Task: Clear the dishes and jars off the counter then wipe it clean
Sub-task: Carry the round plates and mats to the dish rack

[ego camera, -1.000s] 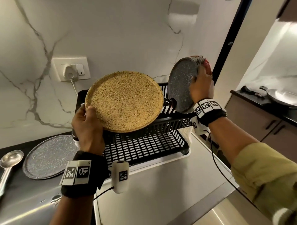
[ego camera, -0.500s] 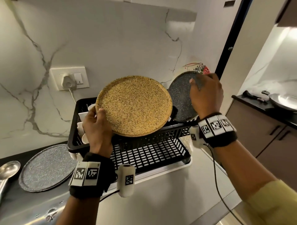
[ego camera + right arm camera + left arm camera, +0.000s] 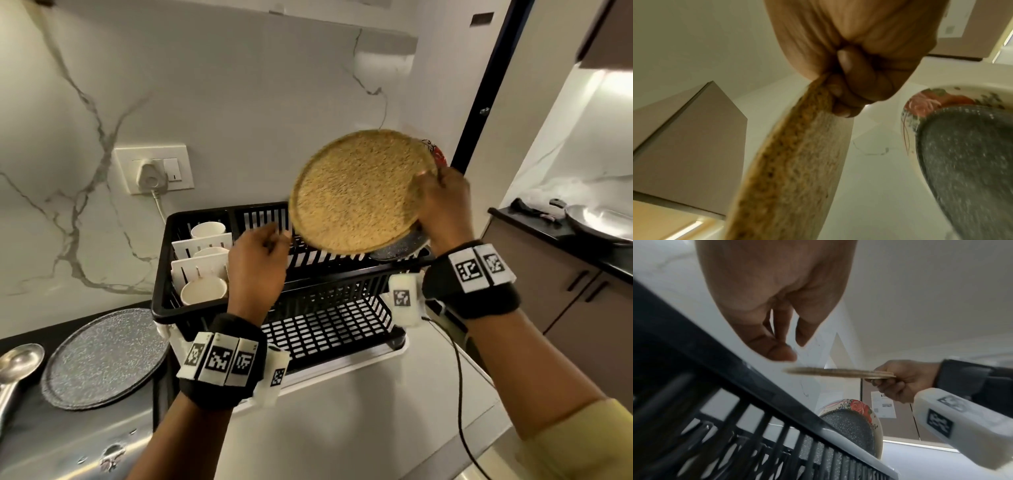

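Now, left to right. Far left on the dark counter (image 3: 30, 428): a metal spoon (image 3: 19, 359) and a grey speckled plate (image 3: 102, 356) lie flat, just beside each other, not yet cleared.

Next, the black dish rack (image 3: 260, 301). Its left compartments hold pale cups (image 3: 203, 290) inside white dividers.

Your left hand (image 3: 255, 270) hangs over the rack's upper tier, fingers loosely curled, holding nothing. Change noted: half a second ago this hand carried the tan woven plate (image 3: 359, 192) by its lower-left edge; it has let go.

Your right hand (image 3: 442, 205) now has that plate, thumb and curled fingers pinching the right rim; the right wrist view confirms the pinch. Half a second ago this hand was on the dark speckled plate (image 3: 849, 430), which now stands on edge at the rack's right end, against a floral plate (image 3: 861, 407) behind it.

The tan plate is held tilted above the rack's right end, in front of the racked plates, not touching the rack in the left wrist view.

Judgement: the handover is complete; the step in hand is slotting the tan plate beside the dark one. Two counter items remain, wiping not begun.

Risk: a one-point rim pinch lets the plate swing; motion blur suggests it is moving.
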Demonstrator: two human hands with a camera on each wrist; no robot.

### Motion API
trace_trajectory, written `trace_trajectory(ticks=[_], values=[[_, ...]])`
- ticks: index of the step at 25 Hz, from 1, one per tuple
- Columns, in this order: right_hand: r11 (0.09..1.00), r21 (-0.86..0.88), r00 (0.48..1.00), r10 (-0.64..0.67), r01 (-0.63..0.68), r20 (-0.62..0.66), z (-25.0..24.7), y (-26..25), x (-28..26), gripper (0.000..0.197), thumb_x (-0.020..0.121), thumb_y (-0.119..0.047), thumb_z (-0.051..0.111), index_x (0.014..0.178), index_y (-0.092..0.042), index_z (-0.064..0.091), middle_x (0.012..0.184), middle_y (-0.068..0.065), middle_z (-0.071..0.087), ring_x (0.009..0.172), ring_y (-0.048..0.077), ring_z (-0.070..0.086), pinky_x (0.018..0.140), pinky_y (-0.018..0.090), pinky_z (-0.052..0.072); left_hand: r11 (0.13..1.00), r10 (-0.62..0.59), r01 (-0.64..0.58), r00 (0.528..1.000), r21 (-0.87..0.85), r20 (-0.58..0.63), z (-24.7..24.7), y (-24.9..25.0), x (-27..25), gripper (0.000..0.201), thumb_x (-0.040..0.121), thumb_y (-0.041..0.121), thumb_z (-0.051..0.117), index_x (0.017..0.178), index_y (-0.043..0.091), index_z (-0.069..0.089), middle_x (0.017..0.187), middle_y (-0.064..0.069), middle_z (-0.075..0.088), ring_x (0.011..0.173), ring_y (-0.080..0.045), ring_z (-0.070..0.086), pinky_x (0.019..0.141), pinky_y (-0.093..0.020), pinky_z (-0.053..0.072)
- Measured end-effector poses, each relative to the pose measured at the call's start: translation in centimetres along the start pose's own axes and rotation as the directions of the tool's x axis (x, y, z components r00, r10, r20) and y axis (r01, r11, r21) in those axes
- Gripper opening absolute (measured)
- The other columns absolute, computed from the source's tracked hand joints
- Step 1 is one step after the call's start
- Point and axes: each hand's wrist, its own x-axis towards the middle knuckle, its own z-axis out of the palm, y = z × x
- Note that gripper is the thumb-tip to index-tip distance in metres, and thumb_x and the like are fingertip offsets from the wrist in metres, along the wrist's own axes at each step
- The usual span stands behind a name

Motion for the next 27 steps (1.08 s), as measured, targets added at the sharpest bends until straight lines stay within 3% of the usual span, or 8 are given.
trace_trajectory(ticks=[2,4,6,9,11,15,20,27], values=[[0.984,-0.156,0.991,-0.101,0.087,-0.087,-1.0,-0.5,1.9,0.021,0.095,-0.021,0.044,0.104,-0.007,0.057,0.086,0.002,0.057,0.074,0.017,0.053,0.056,0.02,0.039,0.962,0.044,-0.099,0.976,0.256,0.212,-0.2,0.1,-0.6,0.023,0.091,0.028,0.064,0.109,0.015,0.072,0.091,0.01,0.067,0.081,-0.01,0.063,0.078,-0.028,0.052],[0.944,-0.303,0.978,-0.174,0.133,-0.113,-1.3,-0.4,3.1,0.026,0.097,-0.022,0.041,0.112,-0.004,0.051,0.093,0.006,0.055,0.081,0.022,0.052,0.065,0.026,0.036,0.9,0.002,-0.167,0.925,0.403,0.38,0.1,-0.1,-0.9,0.018,0.087,0.026,0.069,0.102,0.018,0.075,0.097,0.007,0.071,0.082,-0.008,0.063,0.077,-0.024,0.049],[0.88,-0.446,0.967,-0.232,0.161,-0.109,-0.8,-0.1,3.3,0.026,0.099,-0.023,0.038,0.116,-0.005,0.046,0.091,0.012,0.055,0.078,0.027,0.051,0.064,0.031,0.034,0.839,-0.024,-0.215,0.903,0.5,0.429,0.6,-0.3,-1.0,0.012,0.087,0.021,0.069,0.095,0.02,0.076,0.096,0.004,0.072,0.085,-0.011,0.063,0.075,-0.024,0.046],[0.749,-0.616,0.935,-0.35,0.243,-0.056,0.3,1.0,2.8,0.028,0.102,-0.023,0.035,0.12,-0.005,0.044,0.096,0.023,0.063,0.082,0.042,0.061,0.061,0.034,0.035,0.796,-0.008,-0.257,0.901,0.548,0.435,1.1,0.1,-1.2,0.012,0.088,0.016,0.065,0.093,0.018,0.076,0.098,0.001,0.071,0.091,-0.017,0.064,0.078,-0.026,0.049],[0.699,-0.664,0.928,-0.373,0.267,-0.02,1.1,1.6,2.5,0.032,0.102,-0.023,0.034,0.127,-0.006,0.042,0.101,0.023,0.064,0.086,0.045,0.063,0.063,0.038,0.039,0.769,0.013,-0.289,0.899,0.57,0.438,1.1,0.5,-1.5,0.013,0.089,0.014,0.064,0.093,0.016,0.076,0.098,0.0,0.071,0.09,-0.018,0.065,0.078,-0.028,0.05],[0.704,-0.667,0.939,-0.344,0.245,-0.018,1.8,2.2,2.5,0.033,0.103,-0.022,0.034,0.129,-0.003,0.04,0.107,0.022,0.064,0.089,0.045,0.063,0.064,0.037,0.039,0.74,0.023,-0.305,0.902,0.6,0.431,1.1,1.1,-2.0,0.012,0.089,0.014,0.063,0.091,0.013,0.075,0.097,-0.003,0.07,0.088,-0.022,0.065,0.079,-0.034,0.054],[0.728,-0.641,0.924,-0.375,0.243,-0.077,1.6,2.7,2.8,0.037,0.103,-0.025,0.032,0.133,-0.005,0.04,0.102,0.022,0.066,0.087,0.046,0.064,0.063,0.039,0.041,0.723,0.032,-0.308,0.909,0.619,0.415,1.4,1.0,-2.3,0.012,0.09,0.012,0.061,0.091,0.011,0.073,0.097,-0.003,0.068,0.087,-0.022,0.065,0.076,-0.033,0.053],[0.747,-0.633,0.976,-0.209,0.202,0.065,2.7,5.2,1.7,0.033,0.099,-0.022,0.04,0.127,-0.006,0.04,0.096,0.021,0.067,0.086,0.043,0.066,0.071,0.046,0.054,0.675,0.063,-0.319,0.923,0.665,0.379,2.0,0.6,-2.6,0.01,0.088,0.009,0.062,0.085,0.012,0.071,0.094,-0.001,0.066,0.082,-0.023,0.063,0.07,-0.034,0.052]])
